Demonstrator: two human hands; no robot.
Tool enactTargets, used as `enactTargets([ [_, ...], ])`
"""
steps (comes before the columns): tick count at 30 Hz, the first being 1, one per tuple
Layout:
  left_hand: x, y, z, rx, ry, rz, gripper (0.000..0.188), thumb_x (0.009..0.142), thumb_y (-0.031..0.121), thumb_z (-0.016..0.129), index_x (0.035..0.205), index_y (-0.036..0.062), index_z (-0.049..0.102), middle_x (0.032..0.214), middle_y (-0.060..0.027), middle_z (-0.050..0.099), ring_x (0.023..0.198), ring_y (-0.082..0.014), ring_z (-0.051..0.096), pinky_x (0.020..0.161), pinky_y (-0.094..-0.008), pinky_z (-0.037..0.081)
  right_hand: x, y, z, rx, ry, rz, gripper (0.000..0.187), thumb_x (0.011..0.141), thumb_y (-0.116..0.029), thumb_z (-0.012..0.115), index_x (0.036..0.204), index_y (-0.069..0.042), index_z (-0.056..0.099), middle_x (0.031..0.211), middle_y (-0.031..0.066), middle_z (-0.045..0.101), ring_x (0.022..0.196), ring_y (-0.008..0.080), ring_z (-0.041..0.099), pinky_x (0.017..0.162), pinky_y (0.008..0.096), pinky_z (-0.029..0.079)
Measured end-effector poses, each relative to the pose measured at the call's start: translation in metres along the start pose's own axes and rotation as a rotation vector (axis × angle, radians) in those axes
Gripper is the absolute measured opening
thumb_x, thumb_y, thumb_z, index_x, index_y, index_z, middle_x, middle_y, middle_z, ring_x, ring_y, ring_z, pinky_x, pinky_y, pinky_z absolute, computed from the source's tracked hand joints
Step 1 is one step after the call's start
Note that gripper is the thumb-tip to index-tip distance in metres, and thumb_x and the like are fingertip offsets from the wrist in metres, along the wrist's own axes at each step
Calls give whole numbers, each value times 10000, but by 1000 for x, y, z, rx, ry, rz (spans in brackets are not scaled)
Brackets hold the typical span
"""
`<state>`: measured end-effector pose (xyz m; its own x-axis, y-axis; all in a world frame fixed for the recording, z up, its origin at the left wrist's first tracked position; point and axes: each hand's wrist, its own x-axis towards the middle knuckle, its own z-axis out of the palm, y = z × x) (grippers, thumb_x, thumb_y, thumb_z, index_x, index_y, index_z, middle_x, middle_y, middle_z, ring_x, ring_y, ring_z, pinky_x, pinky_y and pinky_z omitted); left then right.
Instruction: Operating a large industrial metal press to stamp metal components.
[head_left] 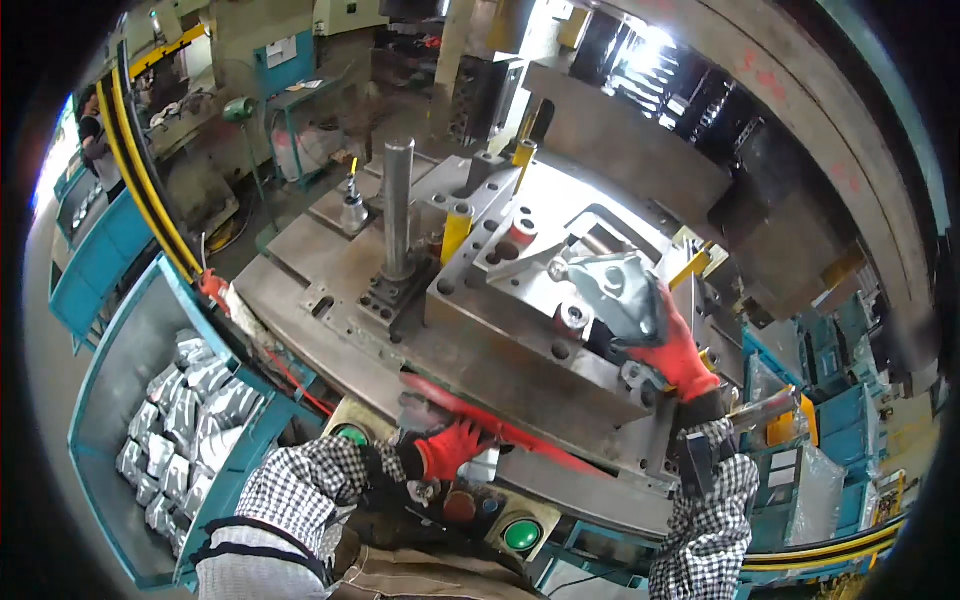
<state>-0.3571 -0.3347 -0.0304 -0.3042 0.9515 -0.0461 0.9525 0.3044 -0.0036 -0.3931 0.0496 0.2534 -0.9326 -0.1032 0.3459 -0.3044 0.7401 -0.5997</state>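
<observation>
Over the die block (530,360), our right hand (682,352) has its gloved fingers closed on the edge of the grey metal part (612,285); we'd want that hold firm and level. Our left hand (452,450) is by a blurry red bar (510,430), can't tell if it's gripping

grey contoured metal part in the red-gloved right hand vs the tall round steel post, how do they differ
The grey contoured metal part is broad and irregular; the tall round steel post is a straight cylinder. The part is held by the red-gloved right hand; the post stands upright in a dark metal base. Both look grey.
</observation>
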Motion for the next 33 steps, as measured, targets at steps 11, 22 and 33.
enactTargets([
  [11, 10, 8, 96, 155, 280, -99, 999, 707, 456, 825, 1600, 198, 461, 1580, -290, 431, 1370, -528, 467, 1076, -748, 410, 123, 40, 17, 173, -584, 408, 1144, 812, -246, 914, 1741, -173, 251, 1712, 145, 400, 1543, 228, 392, 1263, 365, 326],
  [22, 18, 8, 36, -30, 3, -11, 1101, 631, 467, 857, 1582, 82, 459, 1601, -291, 401, 1435, -533, 415, 1135, -739, 378, 88, 76, 78, -504, 112, -73, 629, 884, -95, 781, 1484, -69, 593, 1428, 218, 652, 1309, 405, 621, 1131, 487, 491],
  [33, -20, -12, 0, -138, 117, 8, 1094, 650, 409, 895, 1596, 62, 467, 1537, -259, 475, 1403, -471, 472, 1183, -622, 381, -191, -57, 141, 154, -551, 311, 501, 958, -275, 796, 1395, -62, 678, 1324, 186, 730, 1181, 330, 715, 1018, 428, 550],
])
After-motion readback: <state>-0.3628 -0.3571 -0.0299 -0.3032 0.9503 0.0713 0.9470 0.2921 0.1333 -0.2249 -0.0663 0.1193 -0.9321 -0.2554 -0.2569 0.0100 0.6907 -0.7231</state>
